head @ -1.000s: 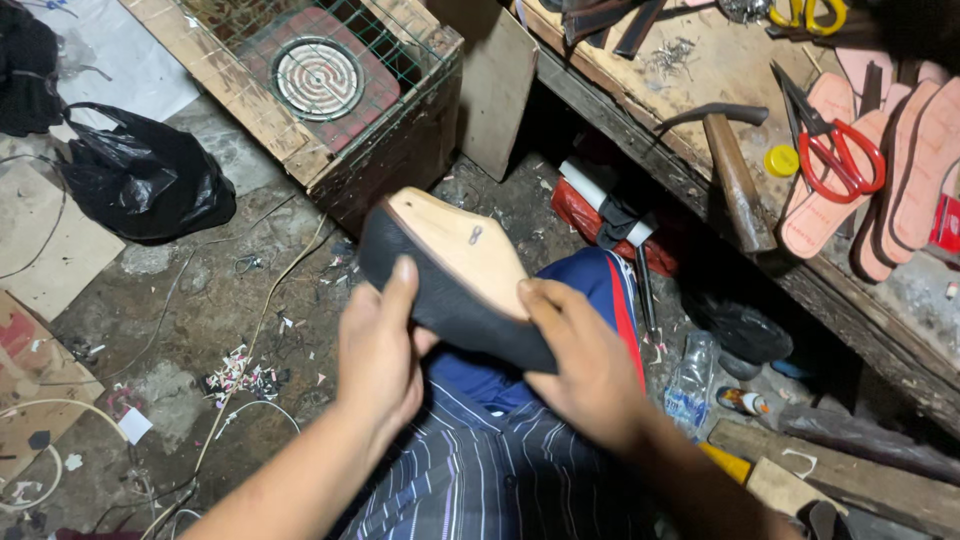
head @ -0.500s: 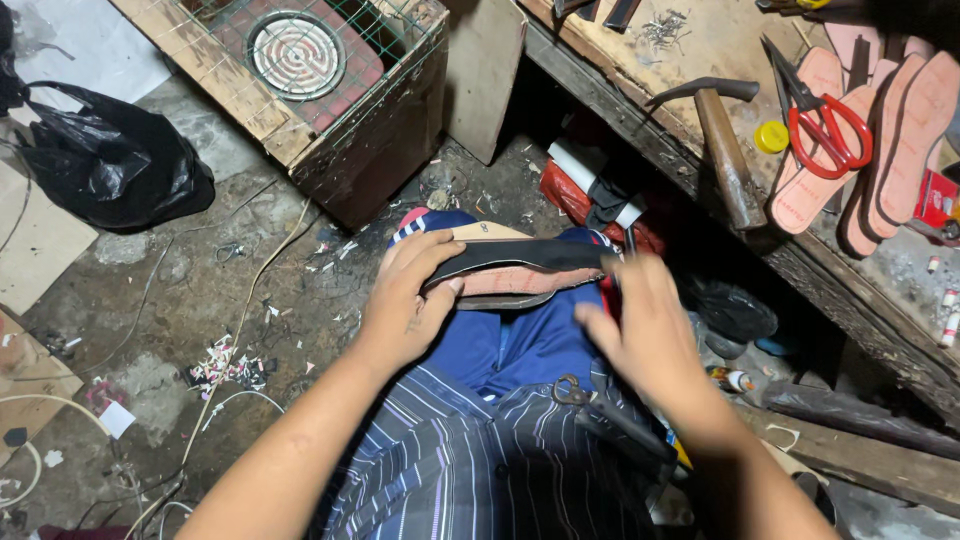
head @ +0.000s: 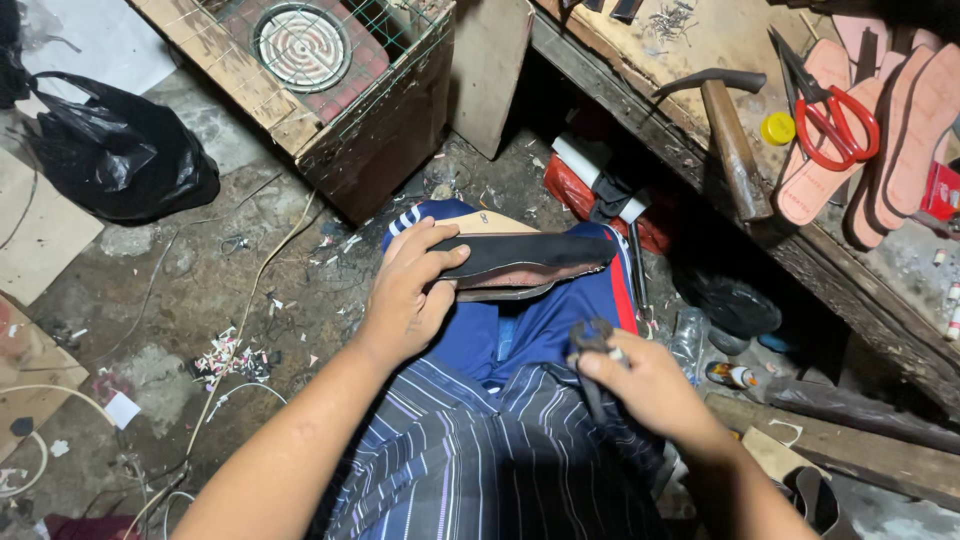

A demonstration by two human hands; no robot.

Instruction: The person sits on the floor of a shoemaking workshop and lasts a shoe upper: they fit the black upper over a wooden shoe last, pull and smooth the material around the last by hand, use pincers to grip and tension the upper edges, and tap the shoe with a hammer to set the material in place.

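My left hand [head: 408, 296] grips a shoe upper [head: 525, 262], black leather stretched over a tan wooden form, and presses it sideways on my lap over blue shorts. My right hand [head: 640, 385] is lower, by my right thigh, closed around a dark metal plier-like tool [head: 592, 345] whose head points up toward the shoe. The two hands are apart, and the tool does not touch the shoe.
A wooden workbench [head: 720, 185] on the right holds a hammer [head: 728, 130], red-handled scissors [head: 835, 110], a yellow cap and pink insoles [head: 925, 110]. A wooden crate with a round coil heater [head: 302, 45] stands ahead. A black plastic bag [head: 120, 160] lies left on the littered concrete floor.
The shoe went from tilted up in both hands to lying flat on my lap. My right hand let go of it, dropped to my thigh and now holds the metal tool.
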